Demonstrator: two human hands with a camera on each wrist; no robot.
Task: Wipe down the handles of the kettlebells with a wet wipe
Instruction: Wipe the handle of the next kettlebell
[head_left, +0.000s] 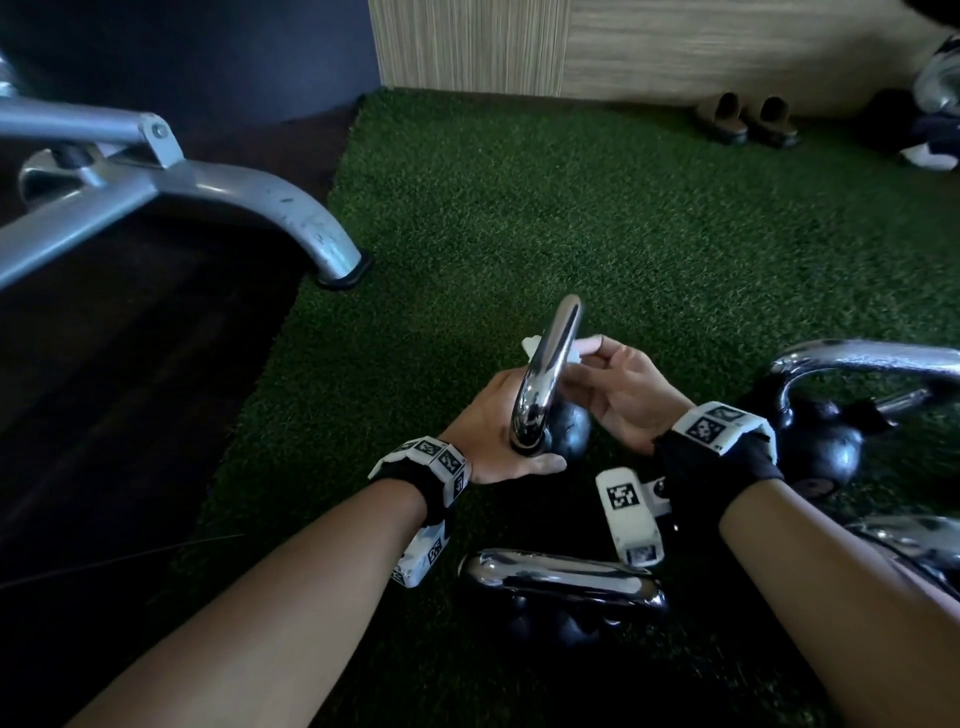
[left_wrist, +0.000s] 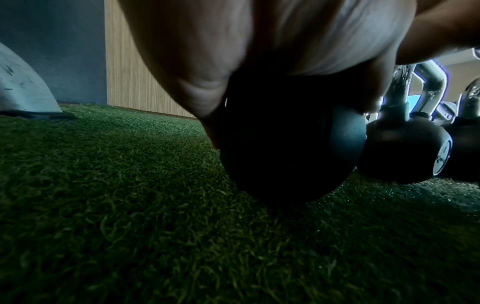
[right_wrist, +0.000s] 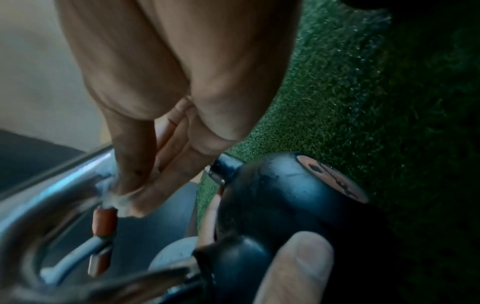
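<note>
Head view, near to far: a kettlebell lying nearest (head_left: 563, 582) rests on the green turf (head_left: 519, 208) between the two forearms, its chrome handle uppermost. Beyond it, the left hand (head_left: 493, 431) grips the held kettlebell (head_left: 569, 428) at the base of its chrome handle (head_left: 550, 364), fingers curled round it, thumb across the near side; the black ball touches the turf in the left wrist view. The right hand (head_left: 623, 395) pinches a white wet wipe (head_left: 535, 345) against the upper part of that handle, thumb and fingers clamped together on the wipe. Right of the hands stand two more kettlebells (head_left: 831, 415), close beside one another. Farther off lie a grey machine leg (head_left: 291, 218) at left, a pair of slippers (head_left: 748, 119), and a wood-grain wall (head_left: 675, 47).
</note>
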